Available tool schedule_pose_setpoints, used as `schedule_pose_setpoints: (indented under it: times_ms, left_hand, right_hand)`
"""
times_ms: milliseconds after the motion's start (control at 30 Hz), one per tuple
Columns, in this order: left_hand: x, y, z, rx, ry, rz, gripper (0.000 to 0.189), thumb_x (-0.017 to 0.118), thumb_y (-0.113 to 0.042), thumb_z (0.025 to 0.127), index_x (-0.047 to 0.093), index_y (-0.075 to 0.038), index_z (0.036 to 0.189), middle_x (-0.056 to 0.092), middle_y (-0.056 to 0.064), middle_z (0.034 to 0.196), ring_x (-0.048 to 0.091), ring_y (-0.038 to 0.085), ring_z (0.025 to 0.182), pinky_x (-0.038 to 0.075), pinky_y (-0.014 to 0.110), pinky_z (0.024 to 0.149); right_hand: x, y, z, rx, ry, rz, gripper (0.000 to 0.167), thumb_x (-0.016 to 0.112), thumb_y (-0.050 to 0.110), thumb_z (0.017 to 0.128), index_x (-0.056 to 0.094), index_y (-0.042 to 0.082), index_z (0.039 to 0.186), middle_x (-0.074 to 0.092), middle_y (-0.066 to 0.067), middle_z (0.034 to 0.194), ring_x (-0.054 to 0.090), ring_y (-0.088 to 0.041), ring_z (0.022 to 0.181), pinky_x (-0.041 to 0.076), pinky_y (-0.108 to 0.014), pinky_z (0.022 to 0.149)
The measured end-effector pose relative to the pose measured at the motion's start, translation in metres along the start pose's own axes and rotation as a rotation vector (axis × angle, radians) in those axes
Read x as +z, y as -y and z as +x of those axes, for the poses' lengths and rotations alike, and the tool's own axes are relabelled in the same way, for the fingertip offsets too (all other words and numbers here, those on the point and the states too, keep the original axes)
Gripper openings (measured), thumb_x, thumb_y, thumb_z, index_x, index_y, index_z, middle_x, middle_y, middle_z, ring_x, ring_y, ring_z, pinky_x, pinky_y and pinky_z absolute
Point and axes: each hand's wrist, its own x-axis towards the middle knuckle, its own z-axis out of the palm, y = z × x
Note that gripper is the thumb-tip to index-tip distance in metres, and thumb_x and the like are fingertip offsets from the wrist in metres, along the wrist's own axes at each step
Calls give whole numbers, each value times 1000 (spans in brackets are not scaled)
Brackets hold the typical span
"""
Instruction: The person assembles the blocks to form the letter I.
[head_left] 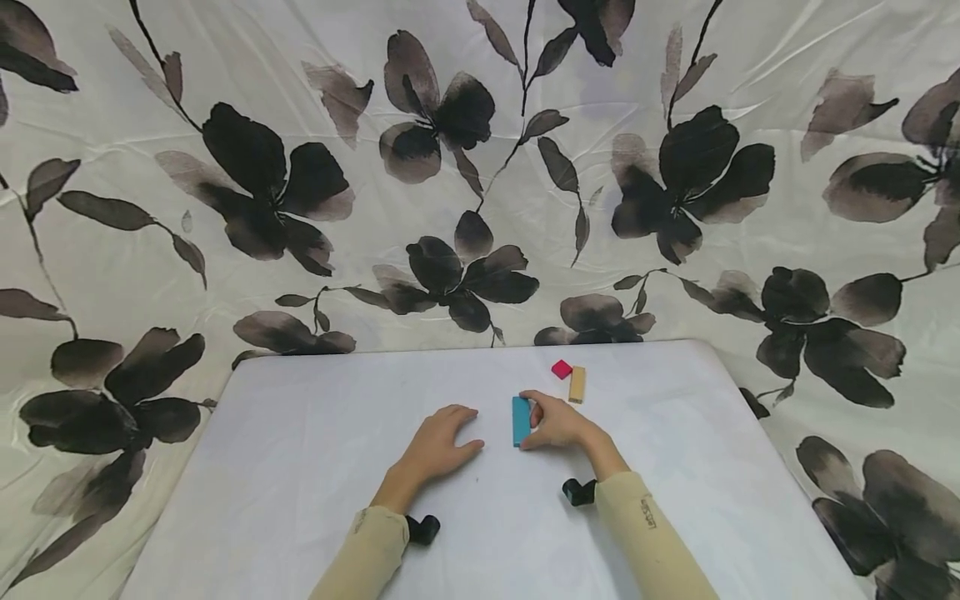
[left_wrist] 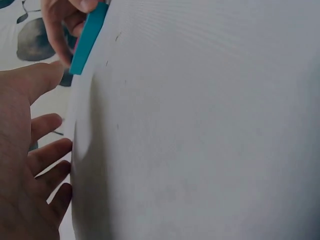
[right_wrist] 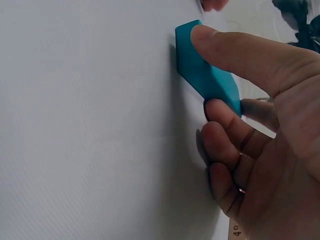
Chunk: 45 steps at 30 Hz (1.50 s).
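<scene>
A flat teal block (head_left: 521,422), longer than it is wide, is on the white table near its middle. My right hand (head_left: 557,422) grips it from the right side, thumb at the near end and index finger at the far end. In the right wrist view the thumb lies over one end of the teal block (right_wrist: 192,57), and the other fingers curl beneath. My left hand (head_left: 441,444) is to the left of the block, apart from it, fingers spread and holding nothing. The left wrist view shows the left fingers (left_wrist: 50,155) loosely extended by the tabletop.
Behind my right hand lie a small red block (head_left: 561,369) and a tan rectangular block (head_left: 577,385). The white tabletop (head_left: 315,417) ends at a far edge, where a floral cloth (head_left: 450,192) hangs. Each wrist bears a small black camera (head_left: 579,492).
</scene>
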Motion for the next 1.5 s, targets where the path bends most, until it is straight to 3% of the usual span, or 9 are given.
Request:
schedule_pose_setpoints:
  times_ms: [300,567,1100,1500]
  left_hand:
    - [-10,4,-30,-8,-25,-19,49,69,-39,88,61,-13,130,60,3,127,51,25,123,39,46,102]
    - [-17,1,-54,-44,-40,-29,44,70,-34,88,63,-16,127,62,4,126,53,26,121,41,46,101]
    - [-22,-13,-98,-95,-33,-86,40,71,-35,88,65,-19,124,62,-3,123,54,19,119,43,41,100]
    - [-23,-13,-118,-136,-51,-111,36,73,-33,87,67,-21,120,61,-2,125,52,19,123,42,42,101]
  right_hand:
    - [19,15,-7,-55,44,-28,87,89,28,70,43,12,143,56,-1,87,52,-16,82,43,-36,80]
    - [35,23,-18,-91,52,-51,86,87,31,71,43,14,143,56,2,88,52,-14,74,43,-33,74]
    - [70,43,-48,-183,49,-86,83,87,33,72,45,14,141,57,5,88,48,-8,66,42,-25,63]
    - [92,51,-58,-215,52,-93,86,88,35,69,45,16,141,58,10,87,46,-5,60,42,-22,61]
